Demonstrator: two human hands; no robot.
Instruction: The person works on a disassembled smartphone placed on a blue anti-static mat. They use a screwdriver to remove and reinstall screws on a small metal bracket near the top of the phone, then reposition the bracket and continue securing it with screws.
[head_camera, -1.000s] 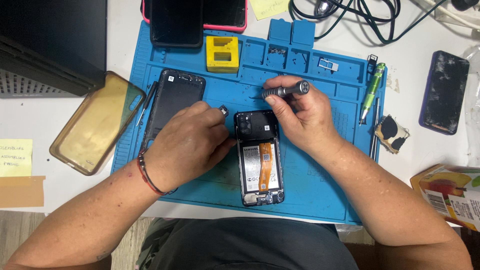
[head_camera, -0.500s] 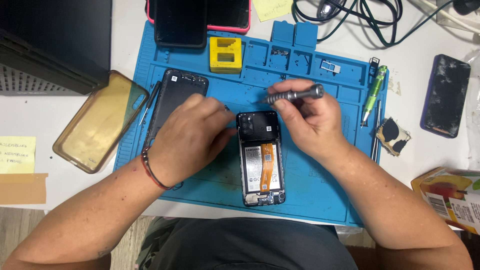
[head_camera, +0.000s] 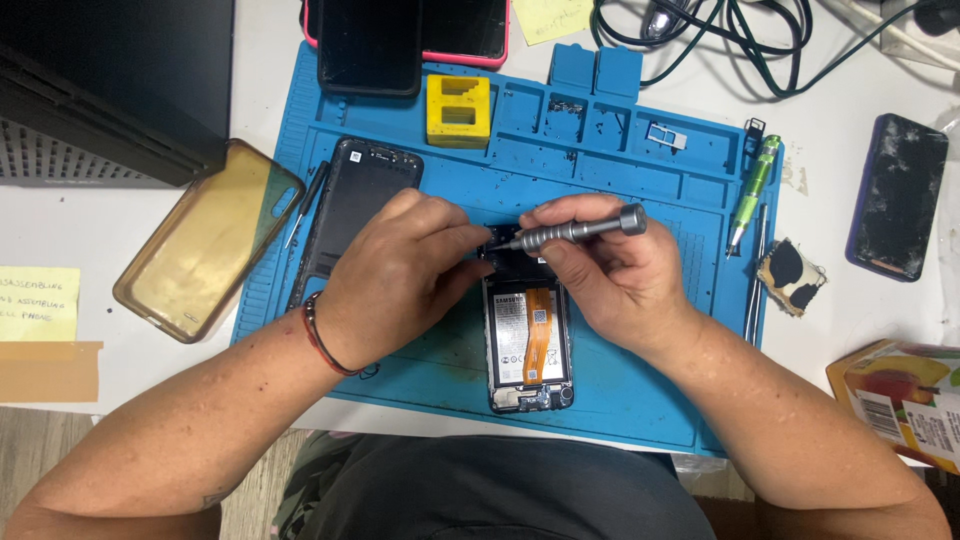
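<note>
Opened smartphone (head_camera: 530, 340) lies flat mid-mat on the blue repair mat (head_camera: 640, 400), light but fragile with battery and orange flex exposed, so left hand (head_camera: 400, 275) pinches only its far edge while right hand (head_camera: 605, 270) closes round a slim, slippery-looking metal screwdriver (head_camera: 575, 230).

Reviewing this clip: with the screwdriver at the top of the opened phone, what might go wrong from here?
1. The grey screwdriver in the right hand lies nearly flat; its tip might slip onto the opened phone and its exposed orange ribbon cable.
2. The left hand covers the phone's top, so a freed screw may drop unseen onto the blue mat, already scattered with small dark bits.
</note>
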